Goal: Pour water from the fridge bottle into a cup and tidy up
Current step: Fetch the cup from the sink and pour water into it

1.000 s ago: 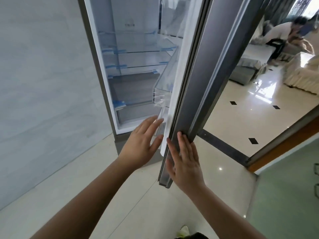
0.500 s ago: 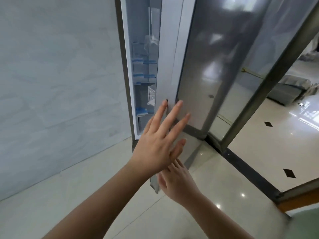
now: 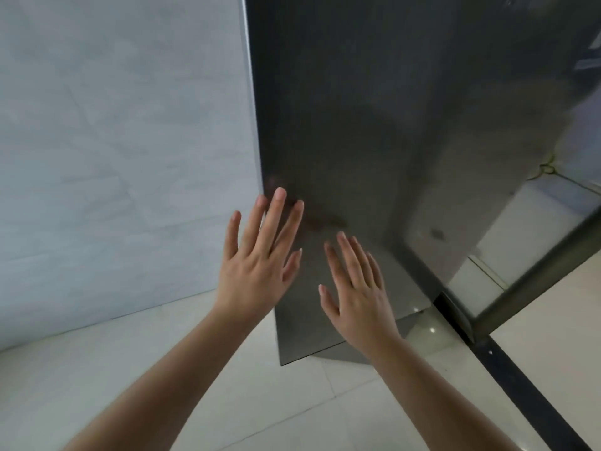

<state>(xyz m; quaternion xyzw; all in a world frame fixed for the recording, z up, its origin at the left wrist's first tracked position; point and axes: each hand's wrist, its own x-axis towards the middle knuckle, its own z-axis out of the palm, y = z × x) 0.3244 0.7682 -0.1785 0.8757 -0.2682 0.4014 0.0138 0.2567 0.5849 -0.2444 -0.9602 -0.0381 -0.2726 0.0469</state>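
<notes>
Both flat hands, left hand [image 3: 257, 271] and right hand [image 3: 357, 297], meet the fridge door [image 3: 341, 125] near its left edge.

Fridge door [image 3: 357, 125] running off top edge; forearms leaving bottom edge; right side blurring; fingers [image 3: 279, 203] possibly touching door, contact unclear.

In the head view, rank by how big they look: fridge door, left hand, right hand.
1. Fridge door, by far the largest.
2 and 3. Left hand and right hand look about alike; nearness to the camera differs slightly, so no ranking between them.
</notes>
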